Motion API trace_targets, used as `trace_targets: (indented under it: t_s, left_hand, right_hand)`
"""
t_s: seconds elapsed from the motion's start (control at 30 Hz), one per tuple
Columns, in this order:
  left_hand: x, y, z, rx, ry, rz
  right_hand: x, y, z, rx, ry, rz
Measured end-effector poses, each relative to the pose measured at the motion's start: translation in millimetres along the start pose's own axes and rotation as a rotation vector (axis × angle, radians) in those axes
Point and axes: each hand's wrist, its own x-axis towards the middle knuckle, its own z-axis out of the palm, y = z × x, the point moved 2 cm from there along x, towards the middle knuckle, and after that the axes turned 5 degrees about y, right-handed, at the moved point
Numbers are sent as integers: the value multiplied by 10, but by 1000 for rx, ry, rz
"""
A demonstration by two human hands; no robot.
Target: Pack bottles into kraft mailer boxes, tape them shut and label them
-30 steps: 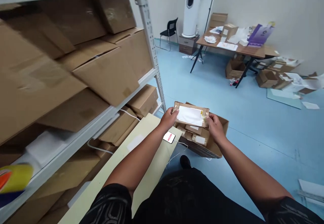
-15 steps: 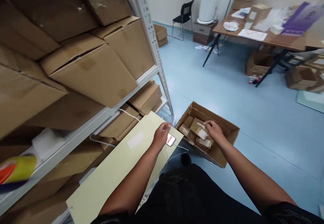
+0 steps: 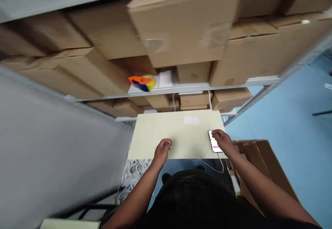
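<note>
My left hand (image 3: 162,150) hangs over the pale yellow board (image 3: 153,129), its fingers curled in and the thumb close to them; nothing shows in it. Over the board's right end, my right hand (image 3: 223,142) is closed, fingertips together. Whether these fingertips pinch something small cannot be made out. Below that hand lies a phone (image 3: 215,145) with a lit white screen and a red bar, partly covered by the fingers. A white cable (image 3: 221,165) runs from the phone's near end over the board's edge. A white paper slip (image 3: 191,120) lies farther back on the board.
Behind the board, a metal shelf (image 3: 186,88) carries several cardboard boxes (image 3: 181,28). On it sits an orange and blue tape dispenser (image 3: 144,82) with yellow tape. An open cardboard carton (image 3: 269,163) stands on the floor at right. Below left is a heap of white strips (image 3: 137,173).
The view has swung left to face the shelf and board. My right hand has left the packages in the carton and is now over the phone; my left hand is now left of the phone.
</note>
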Motion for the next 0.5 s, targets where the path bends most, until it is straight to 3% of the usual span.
trace_targets:
  t_s: [0.2,0.5]
  left_hand:
    - [-343,-474,-1140,-117,188,-20]
    - [-964,-1375,-2963,-132,488,-32]
  right_hand:
    - [-240,-528,1084,-106,-176,-99]
    - [-1084,-1076,2907,-152,-394,-227]
